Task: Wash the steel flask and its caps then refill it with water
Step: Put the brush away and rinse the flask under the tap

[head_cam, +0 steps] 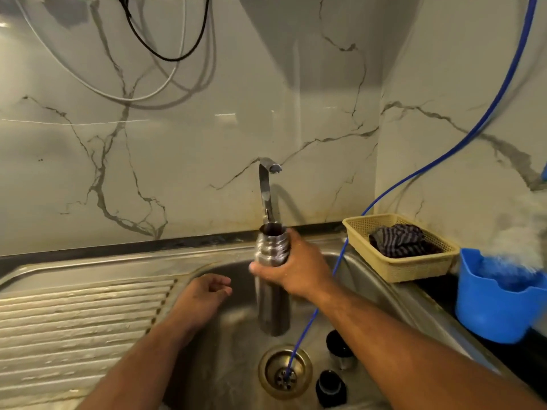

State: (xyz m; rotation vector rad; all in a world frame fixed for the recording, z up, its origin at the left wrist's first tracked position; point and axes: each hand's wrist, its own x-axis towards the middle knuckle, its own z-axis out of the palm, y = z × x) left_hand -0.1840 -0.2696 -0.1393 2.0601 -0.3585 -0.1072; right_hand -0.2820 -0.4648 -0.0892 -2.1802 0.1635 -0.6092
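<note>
While the right hand [296, 270] grips the steel flask [273, 309] just below its threaded neck, fingers and thumb curled round it, the flask stands upright over the sink basin [231, 344], open mouth below the faucet [266, 187] spout; the left hand [201, 297] hovers just beside it, fingers loosely curled, holding nothing; a black cap [339, 344] and a second black cap [331, 387] lie in the basin right of the drain [284, 371]; a blue hose [414, 173] runs down into the drain; a yellow basket [414, 270] with a striped cloth [396, 239] sits beside a blue tub [488, 315].
</note>
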